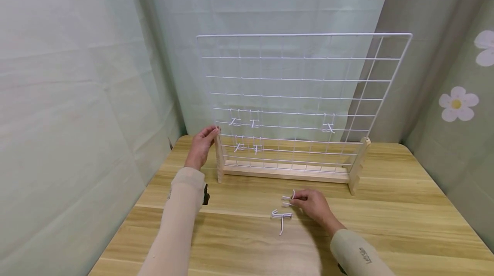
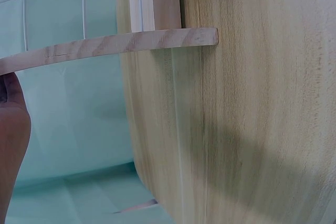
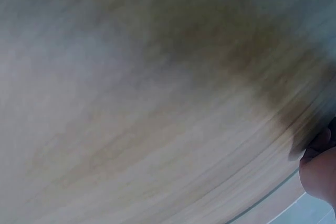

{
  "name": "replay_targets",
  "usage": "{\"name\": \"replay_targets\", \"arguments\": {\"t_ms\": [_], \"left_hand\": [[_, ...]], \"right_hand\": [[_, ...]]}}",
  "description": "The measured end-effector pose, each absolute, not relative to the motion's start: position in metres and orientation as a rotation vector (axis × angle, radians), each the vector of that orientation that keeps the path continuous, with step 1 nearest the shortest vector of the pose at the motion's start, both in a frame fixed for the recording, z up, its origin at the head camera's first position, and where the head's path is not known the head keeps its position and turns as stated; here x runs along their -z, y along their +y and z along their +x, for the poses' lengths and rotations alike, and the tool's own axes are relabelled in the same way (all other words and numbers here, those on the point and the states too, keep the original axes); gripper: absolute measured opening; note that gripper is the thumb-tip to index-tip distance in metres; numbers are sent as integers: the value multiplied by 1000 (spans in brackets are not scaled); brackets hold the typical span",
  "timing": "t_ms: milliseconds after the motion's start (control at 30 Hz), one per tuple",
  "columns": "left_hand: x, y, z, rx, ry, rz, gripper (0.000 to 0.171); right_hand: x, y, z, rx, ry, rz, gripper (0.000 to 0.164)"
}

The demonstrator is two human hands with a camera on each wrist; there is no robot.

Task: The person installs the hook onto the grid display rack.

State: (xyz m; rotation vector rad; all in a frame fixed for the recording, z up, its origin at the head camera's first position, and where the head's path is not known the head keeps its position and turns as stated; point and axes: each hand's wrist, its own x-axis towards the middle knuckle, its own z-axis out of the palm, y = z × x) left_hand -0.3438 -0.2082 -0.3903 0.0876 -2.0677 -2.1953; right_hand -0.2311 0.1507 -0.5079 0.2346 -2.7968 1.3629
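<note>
A white wire grid rack (image 1: 293,80) stands in a wooden base (image 1: 285,173) on the table. My left hand (image 1: 201,145) grips the top of the base's left side post (image 1: 220,160); in the left wrist view that post (image 2: 131,41) runs out from the fingers. My right hand (image 1: 314,205) pinches a white wire hook (image 1: 287,201) over the table in front of the rack. Another white hook (image 1: 281,218) lies on the table just left of it. Several hooks hang on the grid's lower part, one of them a hook (image 1: 328,127) toward the right.
The wooden table (image 1: 409,216) reaches back to pale green curtains (image 1: 96,74) on the left and behind. White flowers (image 1: 458,104) decorate the curtain on the right. The base's right post (image 1: 359,166) stands beyond my right hand.
</note>
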Motion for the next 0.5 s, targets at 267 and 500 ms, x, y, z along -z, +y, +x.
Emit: {"name": "replay_targets", "arguments": {"t_ms": [267, 500], "left_hand": [[389, -207, -343, 2203, -2052, 92, 33], [390, -209, -344, 2217, -2061, 84, 39]], "right_hand": [[510, 149, -229, -1339, -2748, 197, 5], [509, 147, -229, -1387, -2719, 131, 5]]}}
